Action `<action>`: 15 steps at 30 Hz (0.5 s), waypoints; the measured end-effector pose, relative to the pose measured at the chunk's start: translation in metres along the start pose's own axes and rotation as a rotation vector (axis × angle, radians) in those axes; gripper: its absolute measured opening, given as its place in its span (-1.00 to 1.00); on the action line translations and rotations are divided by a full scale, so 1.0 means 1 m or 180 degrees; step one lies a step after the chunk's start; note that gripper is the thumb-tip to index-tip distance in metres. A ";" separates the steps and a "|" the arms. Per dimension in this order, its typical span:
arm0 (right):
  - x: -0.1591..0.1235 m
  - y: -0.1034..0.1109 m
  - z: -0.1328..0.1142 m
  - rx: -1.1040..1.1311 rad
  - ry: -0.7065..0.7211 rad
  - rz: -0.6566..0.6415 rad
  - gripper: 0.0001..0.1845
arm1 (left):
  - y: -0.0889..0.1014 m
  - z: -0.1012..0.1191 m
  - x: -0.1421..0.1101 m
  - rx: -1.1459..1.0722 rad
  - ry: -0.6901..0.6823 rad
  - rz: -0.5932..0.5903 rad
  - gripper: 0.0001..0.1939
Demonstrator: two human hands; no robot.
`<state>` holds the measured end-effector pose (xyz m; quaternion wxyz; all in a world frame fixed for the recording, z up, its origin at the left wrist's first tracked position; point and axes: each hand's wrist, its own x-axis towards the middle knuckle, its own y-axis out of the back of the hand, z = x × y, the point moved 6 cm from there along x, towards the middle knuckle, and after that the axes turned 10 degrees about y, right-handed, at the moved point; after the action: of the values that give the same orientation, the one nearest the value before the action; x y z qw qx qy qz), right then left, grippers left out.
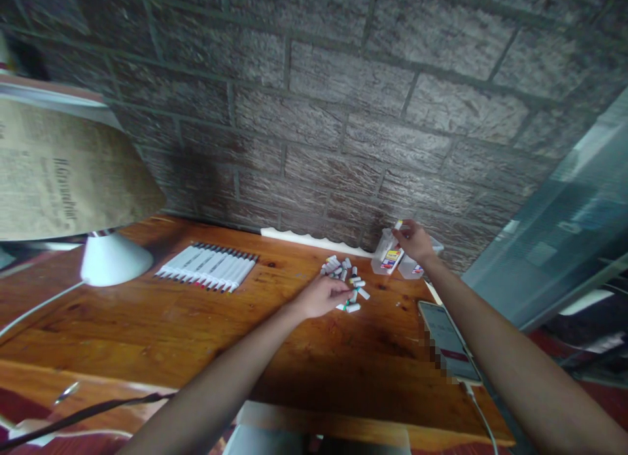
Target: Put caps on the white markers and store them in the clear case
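Observation:
A loose pile of small white marker caps (345,265), some with coloured ends, lies on the wooden desk. My left hand (321,296) is at the near side of the pile, thumb and fingers pressed together among the caps; whether one is between the fingertips I cannot make out. My right hand (416,241) pinches a white marker cap with a yellow end (398,225), held above a clear plastic box (381,258) with a colourful label. A second clear box (410,268) is partly hidden behind my right hand and wrist.
White markers (209,267) lie in a neat row on the desk (196,330). A lamp (116,258) with a printed shade stands at left. A phone (450,340) with a cable lies beneath my right forearm. A brick-patterned wall (314,134) rises behind.

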<state>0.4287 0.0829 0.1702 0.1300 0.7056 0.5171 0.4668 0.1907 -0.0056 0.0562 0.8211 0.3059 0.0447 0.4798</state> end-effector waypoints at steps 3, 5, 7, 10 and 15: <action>-0.002 -0.008 -0.001 -0.0643 -0.0057 -0.0535 -0.70 | -0.002 -0.005 0.001 0.0109 0.0064 -0.0042 -0.55; -0.001 -0.012 0.001 -0.0798 -0.0050 -0.0746 -0.62 | -0.003 -0.007 0.002 0.0167 0.0087 -0.0021 -0.55; 0.000 -0.014 0.004 -0.0796 -0.0052 -0.0823 -0.64 | -0.002 -0.007 0.002 0.0184 0.0059 0.0003 -0.56; 0.001 -0.015 0.007 -0.0758 -0.0021 -0.0921 -0.67 | -0.002 -0.006 0.001 0.0189 0.0029 0.0001 -0.56; 0.002 -0.016 0.006 -0.0827 0.0056 -0.1039 -0.61 | 0.000 -0.004 0.001 0.0236 0.0005 -0.0004 -0.56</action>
<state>0.4240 0.0934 0.1574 0.2893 0.5855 0.5611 0.5085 0.1899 -0.0033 0.0534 0.8095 0.3357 0.0633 0.4775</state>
